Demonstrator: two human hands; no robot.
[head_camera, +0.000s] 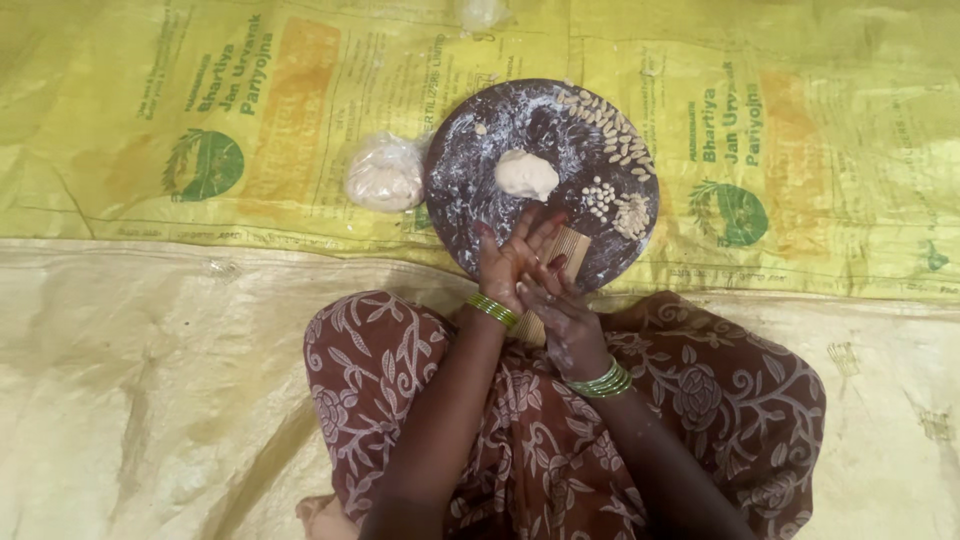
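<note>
1. A clear bag of dough (385, 174) lies on the yellow woven mat (150, 250), just left of the round board.
2. The left hand (512, 262) has its fingers spread open, touching the ridged wooden comb (566, 252).
3. The right hand (560, 318) curls loosely beneath; I cannot tell what it grips.
4. On the floured round board (470, 200) sit a dough lump (526, 174) and small shaped dough pieces (612, 135).

Dough lump (526, 174) on round board (470, 200) w/ shaped bits (610, 135) at right; bagged dough (385, 175) left of board, comb (568, 252) at near edge
</note>
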